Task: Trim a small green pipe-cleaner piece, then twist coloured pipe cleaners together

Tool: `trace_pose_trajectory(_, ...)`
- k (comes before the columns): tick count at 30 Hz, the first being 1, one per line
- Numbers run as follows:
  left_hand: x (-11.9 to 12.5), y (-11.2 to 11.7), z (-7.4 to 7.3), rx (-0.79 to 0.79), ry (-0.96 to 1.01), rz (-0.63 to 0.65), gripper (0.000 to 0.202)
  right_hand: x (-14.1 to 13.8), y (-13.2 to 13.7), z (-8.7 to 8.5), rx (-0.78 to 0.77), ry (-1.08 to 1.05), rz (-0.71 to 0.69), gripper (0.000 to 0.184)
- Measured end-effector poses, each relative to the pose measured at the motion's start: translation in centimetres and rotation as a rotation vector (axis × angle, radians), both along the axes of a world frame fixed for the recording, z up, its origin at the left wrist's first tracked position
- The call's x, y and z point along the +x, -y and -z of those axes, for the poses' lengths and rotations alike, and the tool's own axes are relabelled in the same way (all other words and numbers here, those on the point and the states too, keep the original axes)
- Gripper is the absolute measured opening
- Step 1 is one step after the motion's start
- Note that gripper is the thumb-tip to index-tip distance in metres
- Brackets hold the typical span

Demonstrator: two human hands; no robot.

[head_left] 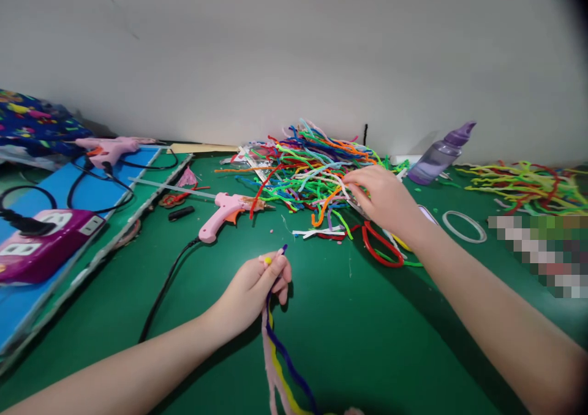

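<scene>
My left hand (261, 280) is closed in a pinch around the upper ends of several pipe cleaners (287, 366). They are pale pink, yellow and dark blue, and they hang down past the bottom edge of the view. Farther forward, my right hand (383, 198) reaches to the right side of a tangled heap of multicoloured pipe cleaners (294, 164). Its thumb and fingers are drawn together there among the strands; what lies between them is hidden. Just below that hand are red-handled scissors (383, 256), their blades partly covered.
A pink glue gun (225, 213) lies left of the heap, its black cord trailing forward. Another pink glue gun (113, 150) and a purple power strip (50, 243) rest on a blue board. At right are a purple bottle (436, 158), a clear ring (463, 226) and yellow-green pipe cleaners (528, 185).
</scene>
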State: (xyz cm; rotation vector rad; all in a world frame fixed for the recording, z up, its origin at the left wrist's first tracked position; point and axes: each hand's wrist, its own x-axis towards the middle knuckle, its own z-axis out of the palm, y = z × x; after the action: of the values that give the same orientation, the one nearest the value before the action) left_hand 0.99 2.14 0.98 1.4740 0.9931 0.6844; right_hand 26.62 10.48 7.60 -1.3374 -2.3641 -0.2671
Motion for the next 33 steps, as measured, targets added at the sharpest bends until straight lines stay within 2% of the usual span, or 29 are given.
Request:
trace_pose_trajectory(4,0.0,0.1,0.0,-0.035,0.025,-0.001,0.044,1.5,-5.4,1.2,0.048,0.098,0.051,0.027)
trace_pose_trajectory(8,0.0,0.0,0.1,-0.059,0.046,-0.029,0.045,1.6,-8.4,2.0,0.038,0.218,0.026,0.034)
trace_pose_trajectory(11,-0.1,0.0,0.2,-0.053,0.044,-0.028,0.045,1.0,-9.3,2.3,0.086,0.263,0.007,0.035)
trace_pose_trajectory(16,-0.2,0.0,0.2,-0.062,0.078,-0.017,0.042,0.0,-10.2,2.6,0.110,0.326,0.066,0.026)
trace_pose_trajectory(19,-0.2,0.0,0.2,-0.059,0.092,-0.021,0.040,-0.4,-10.3,2.6,0.106,0.308,0.084,0.019)
trace_pose_trajectory(22,-0.2,0.1,0.2,-0.062,0.102,-0.023,0.041,-0.9,-9.8,2.0,0.128,0.265,0.120,0.021)
trace_pose_trajectory(24,-0.2,0.1,0.1,-0.069,0.108,-0.022,0.042,-1.5,-9.1,1.1,0.160,0.164,0.148,0.023)
trace_pose_trajectory(28,-0.3,0.2,0.0,-0.075,0.106,-0.020,0.042,-3.2,-7.1,-1.3,0.148,-0.289,0.145,0.022)
trace_pose_trajectory(31,-0.3,0.3,0.0,-0.062,0.115,-0.033,0.043,-4.6,-5.1,-2.5,-0.089,-0.608,0.082,0.020)
trace_pose_trajectory(33,-0.3,0.3,0.0,-0.055,0.125,-0.045,0.043,-5.3,-3.2,-2.5,-0.276,-0.775,0.040,0.018)
